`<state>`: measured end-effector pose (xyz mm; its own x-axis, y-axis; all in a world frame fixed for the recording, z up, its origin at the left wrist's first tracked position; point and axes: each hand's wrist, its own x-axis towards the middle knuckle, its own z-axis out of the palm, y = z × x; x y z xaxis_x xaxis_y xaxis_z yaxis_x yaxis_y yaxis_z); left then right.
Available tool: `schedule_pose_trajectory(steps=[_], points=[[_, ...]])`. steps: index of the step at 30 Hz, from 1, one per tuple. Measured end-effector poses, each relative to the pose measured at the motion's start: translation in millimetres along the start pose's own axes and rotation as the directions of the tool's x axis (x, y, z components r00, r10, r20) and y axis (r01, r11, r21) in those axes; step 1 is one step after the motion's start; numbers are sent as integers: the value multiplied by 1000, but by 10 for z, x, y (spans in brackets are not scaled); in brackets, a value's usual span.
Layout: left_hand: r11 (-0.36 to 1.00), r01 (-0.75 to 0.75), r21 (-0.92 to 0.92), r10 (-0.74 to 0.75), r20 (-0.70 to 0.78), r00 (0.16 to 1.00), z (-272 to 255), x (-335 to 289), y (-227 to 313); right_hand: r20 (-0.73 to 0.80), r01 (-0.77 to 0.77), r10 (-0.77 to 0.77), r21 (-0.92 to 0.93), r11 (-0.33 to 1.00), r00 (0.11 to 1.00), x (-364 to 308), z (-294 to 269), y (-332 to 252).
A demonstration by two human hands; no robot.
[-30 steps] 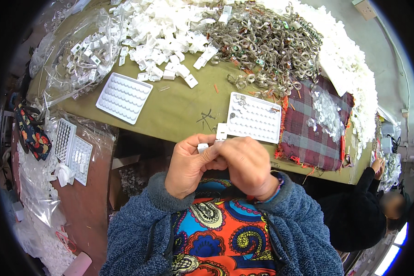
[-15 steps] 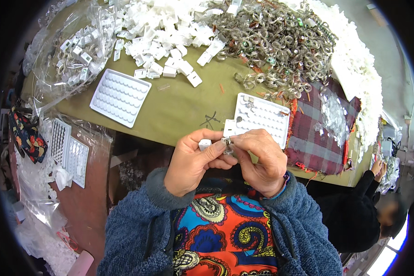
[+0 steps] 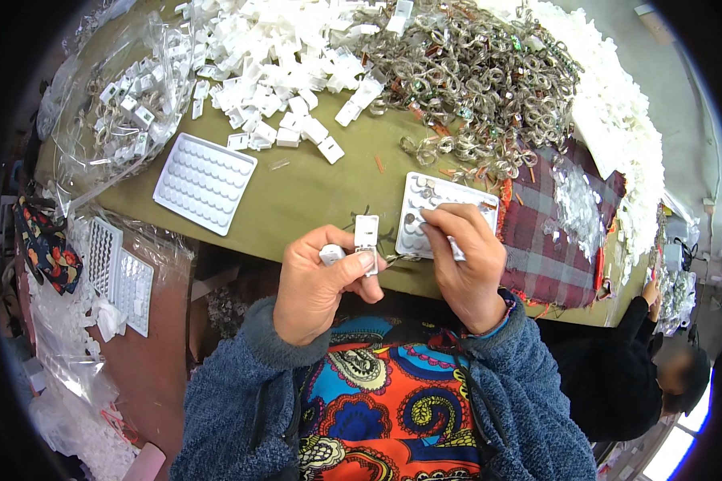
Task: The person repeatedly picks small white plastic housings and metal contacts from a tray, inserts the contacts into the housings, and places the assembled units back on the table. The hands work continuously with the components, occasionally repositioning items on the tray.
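Note:
My left hand grips a small white plastic case, its lid flipped up, between thumb and fingers. A second white piece is tucked in the same hand. Thin greyish wire trails from beside the case toward the right. My right hand hovers over the left part of a white dimpled tray, thumb and forefinger closed together. Close to those fingertips a small dark round disc lies in the tray. Whether the fingertips hold anything is hidden.
Heaps of white cases and coiled wires cover the table's far side. Another dimpled tray lies left, near a clear bag of parts. Plaid cloth lies right. A person in black works at far right.
My hands have parted. The right one has moved from the held case to the tray on the right; the left has shifted slightly left, showing the case with its lid up.

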<state>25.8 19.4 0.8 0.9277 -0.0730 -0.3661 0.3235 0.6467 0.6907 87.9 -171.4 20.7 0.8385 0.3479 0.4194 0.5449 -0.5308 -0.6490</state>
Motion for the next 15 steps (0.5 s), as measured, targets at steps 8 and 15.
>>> schedule_pose_trajectory(steps=[8,15], points=[[1000,-12,-9,12,2,1000,-26,-2,7,145,84,-61,-162,983,988,17,125,142],[992,20,-126,-5,122,992,-17,-31,-54,150,-126,116,60,990,982,7,-94,-157]])
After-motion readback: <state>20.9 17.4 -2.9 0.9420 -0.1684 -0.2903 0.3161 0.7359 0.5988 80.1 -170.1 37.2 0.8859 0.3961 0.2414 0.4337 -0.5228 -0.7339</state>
